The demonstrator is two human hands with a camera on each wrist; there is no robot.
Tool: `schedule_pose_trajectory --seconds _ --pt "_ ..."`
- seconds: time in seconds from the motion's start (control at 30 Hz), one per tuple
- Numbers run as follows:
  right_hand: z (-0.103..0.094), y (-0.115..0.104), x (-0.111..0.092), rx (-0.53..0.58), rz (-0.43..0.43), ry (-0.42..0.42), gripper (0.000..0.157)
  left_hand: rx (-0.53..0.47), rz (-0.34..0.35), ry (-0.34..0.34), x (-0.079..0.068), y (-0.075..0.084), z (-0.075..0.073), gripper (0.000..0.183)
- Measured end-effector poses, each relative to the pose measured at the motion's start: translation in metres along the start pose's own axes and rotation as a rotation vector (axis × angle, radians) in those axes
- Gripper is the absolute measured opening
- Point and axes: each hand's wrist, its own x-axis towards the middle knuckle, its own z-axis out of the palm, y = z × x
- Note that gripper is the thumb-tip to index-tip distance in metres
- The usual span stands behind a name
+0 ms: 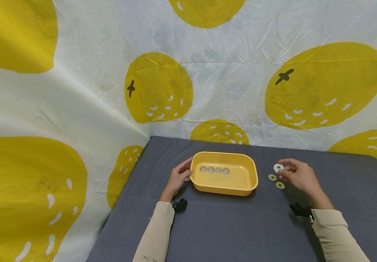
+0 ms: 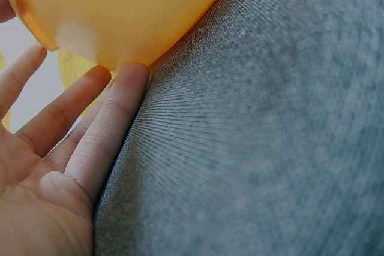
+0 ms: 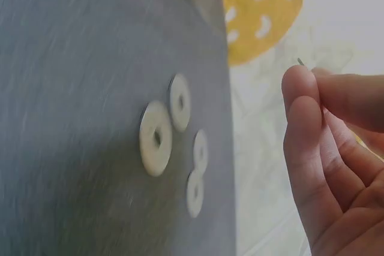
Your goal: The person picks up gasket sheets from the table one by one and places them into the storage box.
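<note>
A yellow plastic tray [image 1: 224, 190] stands on the dark grey cloth, with a row of several flat metal washers [image 1: 211, 170] inside. My left hand [image 1: 176, 179] holds its left end, thumb at the rim and fingers [image 2: 99, 130] against the outer wall. To the tray's right, my right hand [image 1: 301, 176] pinches a pale washer [image 1: 277, 166] between thumb and fingertips; the right wrist view catches it nearly edge-on. Below it on the cloth lie loose washers [image 3: 156, 139], several in the right wrist view; the head view shows two plainly, a lower one [image 1: 280, 185] and another [image 1: 272, 177].
The dark grey cloth [image 1: 227, 225] covers the table and spreads around the tray. A white curtain with large yellow fruit shapes [image 1: 227, 91] hangs behind the table and along its left side. Black bands sit on both wrists.
</note>
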Motion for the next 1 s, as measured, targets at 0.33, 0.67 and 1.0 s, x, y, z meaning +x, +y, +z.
schedule_pose_trajectory --seconds 0.33,0.67,1.0 --pt "0.015 -0.040 0.004 0.078 -0.018 -0.029 0.042 0.015 -0.010 0.008 0.001 -0.001 -0.001 0.057" --pt "0.037 -0.061 0.011 0.117 -0.039 -0.041 0.039 0.011 -0.005 0.015 0.002 -0.004 0.000 0.057" --pt "0.064 -0.071 0.022 0.101 -0.116 -0.030 0.034 0.021 -0.014 0.012 0.001 -0.005 -0.001 0.057"
